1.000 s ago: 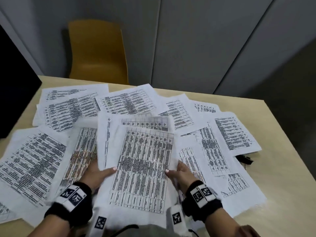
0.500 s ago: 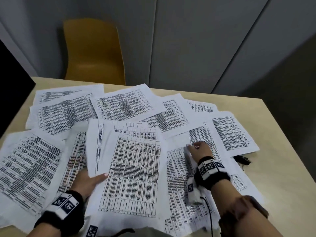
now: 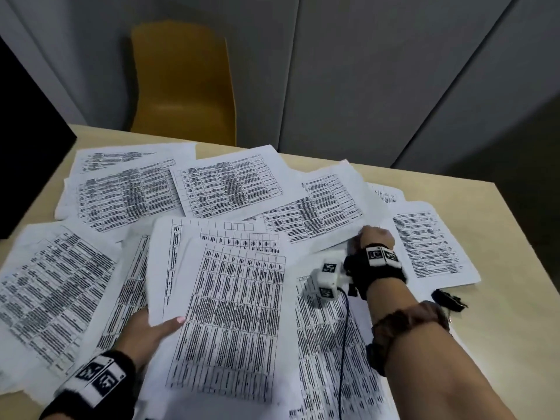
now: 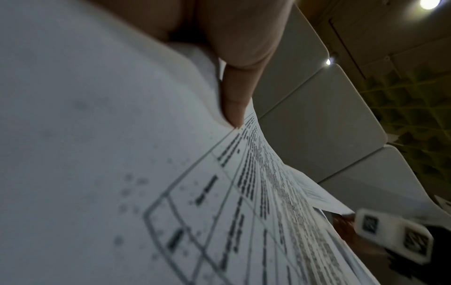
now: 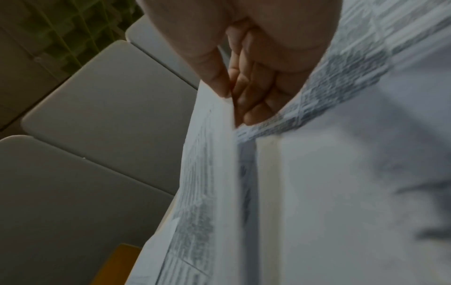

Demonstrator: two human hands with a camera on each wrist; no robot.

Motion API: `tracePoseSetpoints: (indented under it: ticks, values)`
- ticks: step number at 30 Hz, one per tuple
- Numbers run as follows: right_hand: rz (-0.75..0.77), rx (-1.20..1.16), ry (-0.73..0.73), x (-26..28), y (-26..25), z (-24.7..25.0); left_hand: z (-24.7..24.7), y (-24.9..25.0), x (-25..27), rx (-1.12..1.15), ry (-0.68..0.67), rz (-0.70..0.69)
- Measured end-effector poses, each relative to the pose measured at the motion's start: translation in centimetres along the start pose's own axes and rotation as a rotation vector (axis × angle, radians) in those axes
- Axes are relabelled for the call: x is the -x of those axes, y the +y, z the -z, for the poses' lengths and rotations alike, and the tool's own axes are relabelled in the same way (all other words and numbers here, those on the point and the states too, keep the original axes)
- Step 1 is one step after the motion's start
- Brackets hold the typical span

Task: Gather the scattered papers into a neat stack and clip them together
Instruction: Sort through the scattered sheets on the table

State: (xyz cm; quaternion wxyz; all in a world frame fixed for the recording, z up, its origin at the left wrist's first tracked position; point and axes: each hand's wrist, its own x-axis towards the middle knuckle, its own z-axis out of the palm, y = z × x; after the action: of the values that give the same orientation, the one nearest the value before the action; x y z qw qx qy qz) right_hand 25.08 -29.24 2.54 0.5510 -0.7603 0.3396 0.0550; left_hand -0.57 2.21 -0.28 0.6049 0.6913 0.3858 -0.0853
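Two hands busy: our left hand (image 3: 151, 328) grips gathered sheets (image 3: 230, 313); right hand (image 3: 375, 237) pinches angled sheet (image 3: 318, 210), long axis slanting leftward toward gathered sheets.

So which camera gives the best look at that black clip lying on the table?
The head view: the black clip lies on bare table, right of the papers, beside the right forearm. Neither wrist view shows it; both are filled with fingers and paper.

Right hand (image 3: 376, 237) gone from the near stack, out to the far sheet (image 3: 318, 207). Now pinching its near edge, corner lifted off the counter. Left hand (image 3: 151, 331) slid slightly left.
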Motion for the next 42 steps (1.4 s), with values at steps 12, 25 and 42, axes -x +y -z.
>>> tracePoseSetpoints:
  ticks: [12, 25, 42]
  values:
    - [0.250, 0.504, -0.261, 4.1, 5.3, 5.5, 0.4, -1.0, -1.0, 0.087, 0.000, 0.017]
    - [-0.087, 0.064, -0.410, 8.4, 7.8, 5.1, 0.0, -1.2, -1.2, 0.109, 0.010, -0.018]
    - [0.398, 0.325, -0.005, 7.1, 4.4, 11.0, -0.7, -0.5, -1.0, 0.068, 0.009, 0.007]
